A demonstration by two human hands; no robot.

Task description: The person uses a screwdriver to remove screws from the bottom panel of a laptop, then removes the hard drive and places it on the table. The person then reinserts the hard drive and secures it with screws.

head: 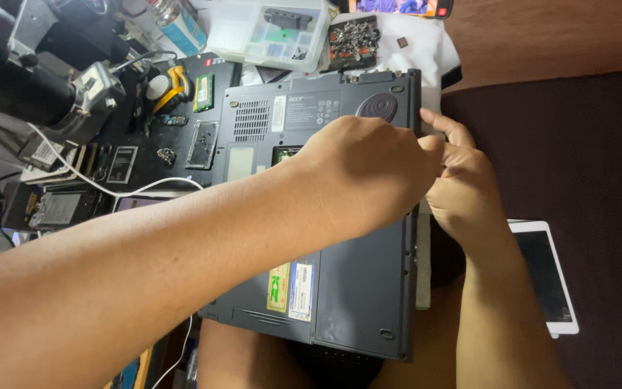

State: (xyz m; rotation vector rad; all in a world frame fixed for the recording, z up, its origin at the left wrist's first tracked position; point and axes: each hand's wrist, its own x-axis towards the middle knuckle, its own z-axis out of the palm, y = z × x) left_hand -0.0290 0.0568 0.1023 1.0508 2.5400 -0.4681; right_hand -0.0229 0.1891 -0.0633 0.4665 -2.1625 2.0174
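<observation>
A dark grey laptop (pixel 354 281) lies upside down, its underside with vents, stickers and an open bay facing up. My left hand (pixel 365 169) reaches across it from the left and curls over its right edge. My right hand (pixel 462 187) comes up from below and grips that same right edge, fingers bent around it and touching the left hand's fingertips. What lies between the fingers at the edge is hidden.
A clear plastic parts box (pixel 268 32) and a tray of screws (pixel 353 39) stand behind the laptop. Left of it lie a memory module (pixel 204 92), loose parts, a white cable (pixel 138 189) and a black stand with camera (pixel 44 90). A white tablet (pixel 547 277) lies at right.
</observation>
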